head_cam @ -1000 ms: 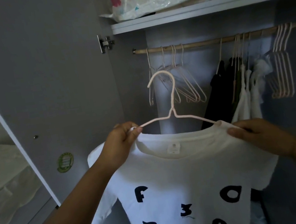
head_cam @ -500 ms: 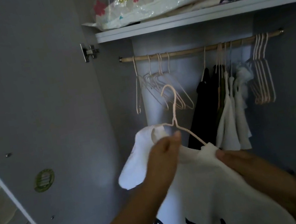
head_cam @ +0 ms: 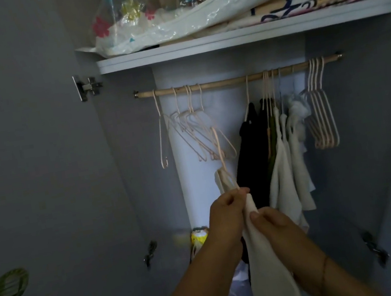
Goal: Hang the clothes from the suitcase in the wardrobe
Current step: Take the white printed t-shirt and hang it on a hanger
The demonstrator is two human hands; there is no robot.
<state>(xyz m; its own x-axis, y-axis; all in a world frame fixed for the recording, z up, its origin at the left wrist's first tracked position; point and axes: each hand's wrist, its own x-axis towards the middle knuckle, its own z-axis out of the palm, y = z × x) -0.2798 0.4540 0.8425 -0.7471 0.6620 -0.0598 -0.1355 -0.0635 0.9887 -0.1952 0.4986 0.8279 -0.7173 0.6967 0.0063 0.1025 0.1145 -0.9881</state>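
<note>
The white T-shirt (head_cam: 266,264) hangs edge-on on a pink wire hanger (head_cam: 230,178), held below the wardrobe's wooden rail (head_cam: 230,81), left of the hung clothes (head_cam: 278,160). The left grip (head_cam: 226,217) pinches the shirt's shoulder at the hanger; the right grip (head_cam: 275,224) is clamped on the fabric just below.

Home bedroom, wardrobe rail (head_cam: 230,81), hangers (head_cam: 322,117)

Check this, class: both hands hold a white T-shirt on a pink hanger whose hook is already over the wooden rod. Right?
No: the head view shows the pink hanger, carrying the white T-shirt, below the wooden rod, its hook not over it.
</note>
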